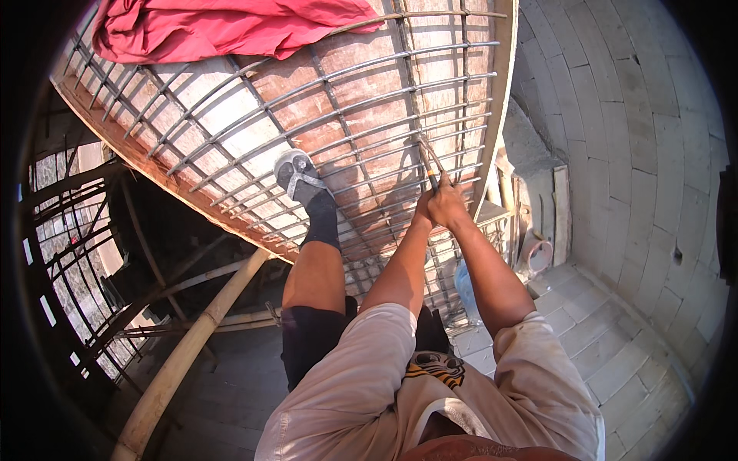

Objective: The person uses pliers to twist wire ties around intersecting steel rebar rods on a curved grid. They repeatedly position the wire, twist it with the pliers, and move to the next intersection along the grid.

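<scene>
Both of my hands are close together near the right side of a grid of steel reinforcing bars (pixel 337 112) laid over plywood formwork. My right hand (pixel 448 204) is closed around the handle of a long-handled tool, seemingly pincers (pixel 429 164), whose head reaches a bar crossing. Against it, my left hand (pixel 425 208) is also closed at the handles, partly hidden by the right. How the handles are shared between the hands cannot be told. My foot, in a grey flip-flop (pixel 298 173) and dark sock, rests on the bars left of the hands.
A red cloth (pixel 230 29) drapes over the upper bars. The formwork's left edge (pixel 190 184) drops to a dark gap with a bamboo pole (pixel 190 351). A grey block wall (pixel 628 144) stands at the right, near a blue plastic item (pixel 466 291) and a round pipe-like piece (pixel 538 256).
</scene>
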Demonstrator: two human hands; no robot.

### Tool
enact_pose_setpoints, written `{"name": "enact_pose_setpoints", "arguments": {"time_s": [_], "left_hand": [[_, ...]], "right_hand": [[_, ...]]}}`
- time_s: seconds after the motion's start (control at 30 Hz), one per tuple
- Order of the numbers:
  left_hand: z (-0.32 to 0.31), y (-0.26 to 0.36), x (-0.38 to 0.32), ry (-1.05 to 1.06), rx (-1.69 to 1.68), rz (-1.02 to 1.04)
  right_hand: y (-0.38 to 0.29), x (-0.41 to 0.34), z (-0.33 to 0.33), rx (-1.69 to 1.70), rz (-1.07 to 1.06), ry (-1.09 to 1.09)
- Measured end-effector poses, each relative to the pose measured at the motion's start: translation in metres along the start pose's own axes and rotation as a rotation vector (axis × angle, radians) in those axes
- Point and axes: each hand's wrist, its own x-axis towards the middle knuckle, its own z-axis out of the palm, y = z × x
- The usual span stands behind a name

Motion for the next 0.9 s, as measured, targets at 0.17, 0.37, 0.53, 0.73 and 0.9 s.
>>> {"name": "enact_pose_setpoints", "arguments": {"time_s": [0.17,0.37,0.53,0.73,0.9], "left_hand": [[-0.002,-0.002,0.002,0.046,-0.046,0.0],[0.001,0.004,0.001,0.154,-0.277,-0.157],[-0.034,-0.013,0.012,-0.094,-0.021,0.113],[-0.016,0.077,-0.031,0.004,-0.126,-0.238],[-0.018,0.097,0.008,0.013,-0.017,-0.31]], "right_hand": [[-0.013,-0.01,-0.01,-0.007,0.02,0.019],[0.007,0.0,0.002,-0.044,-0.024,0.105],[0.009,-0.002,-0.01,0.105,-0.078,0.05],[0.041,0.007,-0.034,0.927,0.036,-0.433],[0.052,0.013,-0.013,1.503,0.046,-0.817]]}}
